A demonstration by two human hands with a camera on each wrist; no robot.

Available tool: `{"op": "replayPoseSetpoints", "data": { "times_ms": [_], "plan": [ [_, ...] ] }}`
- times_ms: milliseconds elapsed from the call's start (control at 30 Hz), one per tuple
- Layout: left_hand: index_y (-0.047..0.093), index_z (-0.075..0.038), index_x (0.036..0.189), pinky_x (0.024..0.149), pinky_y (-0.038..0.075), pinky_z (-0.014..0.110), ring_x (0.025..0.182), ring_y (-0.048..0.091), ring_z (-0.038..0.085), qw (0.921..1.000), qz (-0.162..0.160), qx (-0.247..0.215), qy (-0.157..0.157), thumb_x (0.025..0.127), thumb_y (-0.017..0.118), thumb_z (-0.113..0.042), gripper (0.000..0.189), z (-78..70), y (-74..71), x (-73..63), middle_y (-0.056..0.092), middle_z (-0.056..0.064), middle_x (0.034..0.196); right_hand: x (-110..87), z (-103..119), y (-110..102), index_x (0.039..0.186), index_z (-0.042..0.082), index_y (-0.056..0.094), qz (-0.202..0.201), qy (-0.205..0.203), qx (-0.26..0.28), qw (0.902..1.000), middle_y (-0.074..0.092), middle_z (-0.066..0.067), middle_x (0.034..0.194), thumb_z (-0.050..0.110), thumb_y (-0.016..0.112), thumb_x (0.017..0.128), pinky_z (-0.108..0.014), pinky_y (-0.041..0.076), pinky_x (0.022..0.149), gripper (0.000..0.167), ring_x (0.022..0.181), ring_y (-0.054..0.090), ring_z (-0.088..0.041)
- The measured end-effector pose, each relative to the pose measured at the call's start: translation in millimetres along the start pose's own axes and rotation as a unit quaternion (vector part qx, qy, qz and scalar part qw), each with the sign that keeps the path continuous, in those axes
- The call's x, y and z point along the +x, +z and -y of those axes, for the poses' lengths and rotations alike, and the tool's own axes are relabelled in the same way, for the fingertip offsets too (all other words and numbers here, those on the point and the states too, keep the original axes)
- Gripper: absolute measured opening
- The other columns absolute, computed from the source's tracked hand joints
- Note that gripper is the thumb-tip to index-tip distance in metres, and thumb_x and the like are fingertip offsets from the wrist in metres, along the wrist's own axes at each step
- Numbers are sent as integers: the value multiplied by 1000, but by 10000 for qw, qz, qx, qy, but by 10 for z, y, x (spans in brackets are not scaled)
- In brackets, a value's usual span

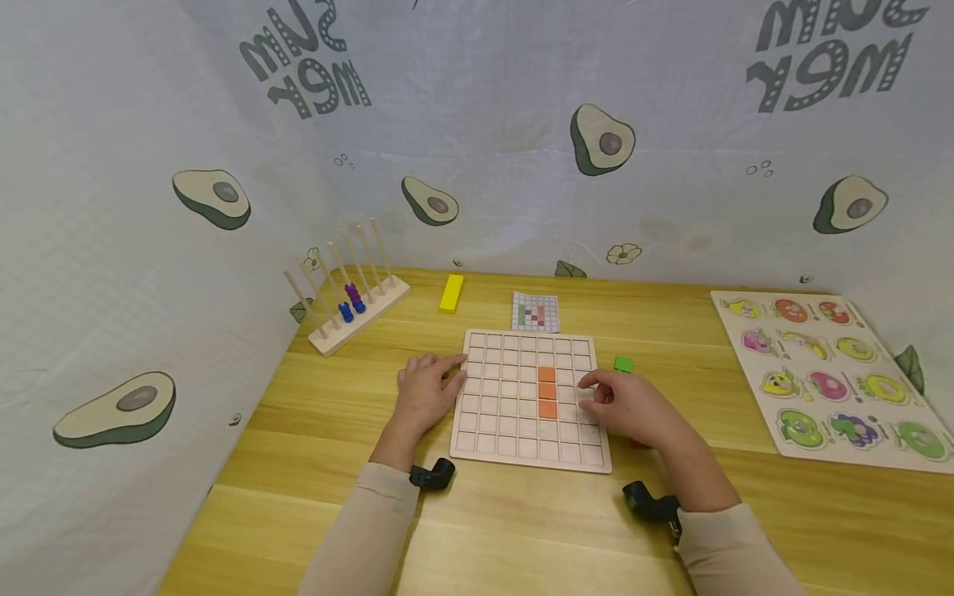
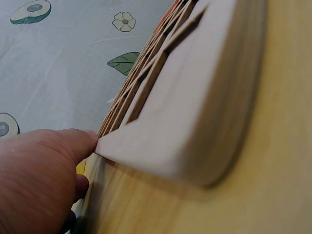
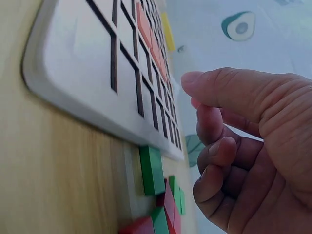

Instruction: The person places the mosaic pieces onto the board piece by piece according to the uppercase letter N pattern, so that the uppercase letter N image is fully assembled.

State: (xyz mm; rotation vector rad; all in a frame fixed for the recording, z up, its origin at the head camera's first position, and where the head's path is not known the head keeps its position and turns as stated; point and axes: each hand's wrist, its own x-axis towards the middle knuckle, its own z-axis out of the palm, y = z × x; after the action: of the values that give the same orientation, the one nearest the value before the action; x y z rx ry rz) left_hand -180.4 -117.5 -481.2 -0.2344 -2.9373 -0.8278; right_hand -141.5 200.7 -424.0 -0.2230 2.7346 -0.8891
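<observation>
Head view, board (image 1: 527,406): round-cornered pale wood grid on wood-grained table (image 1: 522,530), square orange tiles (image 1: 547,391) in one column
Left hand (image 1: 426,393): thumb and forefinger, slightly apart, touch its edge
Right hand (image 1: 629,406): curved thumb and forefinger apart, over its right side

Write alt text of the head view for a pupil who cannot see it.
A person's left hand touches the left edge of a grid board holding three orange squares in a column; the right hand is at its right side. A patterned card lies beyond the board, with a pegged rack at left and a fruit-picture board at right.
</observation>
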Motion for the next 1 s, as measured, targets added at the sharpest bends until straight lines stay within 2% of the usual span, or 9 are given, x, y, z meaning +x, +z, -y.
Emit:
{"op": "replayPoseSetpoints", "data": {
  "times_ms": [267, 533, 800, 1000],
  "plan": [
    [68, -30, 135, 81, 32, 38, 90, 46, 21, 10000, 9, -16, -32, 101, 61, -40, 35, -7, -16, -10, 64, 2, 101, -34, -172, -140, 120, 7, 65, -137, 268, 144, 9994, 58, -5, 89, 24, 71, 96, -31, 42, 65, 30, 76, 51, -19],
    [68, -30, 135, 81, 31, 38, 88, 45, 20, 10000, 12, -36, -11, 101, 61, -40, 35, -5, -6, -3, 63, 1, 99, -94, -373, -264, 123, 2, 64, -374, 489, 280, 9977, 60, -7, 90, 24, 70, 97, -30, 44, 64, 35, 78, 53, -20],
    [68, -30, 135, 79, 30, 37, 87, 44, 20, 10000, 11, -37, -7, 101, 62, -40, 35, -8, -16, -1, 63, 0, 97, -130, -605, -368, 127, 3, 63, -468, 935, 46, 9945, 63, -15, 103, 32, 69, 98, -32, 44, 73, 42, 90, 55, -26],
    [68, -30, 135, 79, 30, 37, 88, 45, 20, 10000, 24, -47, 10, 101, 62, -39, 35, -12, -26, -7, 63, 1, 98, -109, -709, -358, 122, 2, 66, -519, 965, -155, 9939, 64, -14, 98, 36, 69, 97, -32, 43, 72, 42, 87, 55, -26]
  ]
}}
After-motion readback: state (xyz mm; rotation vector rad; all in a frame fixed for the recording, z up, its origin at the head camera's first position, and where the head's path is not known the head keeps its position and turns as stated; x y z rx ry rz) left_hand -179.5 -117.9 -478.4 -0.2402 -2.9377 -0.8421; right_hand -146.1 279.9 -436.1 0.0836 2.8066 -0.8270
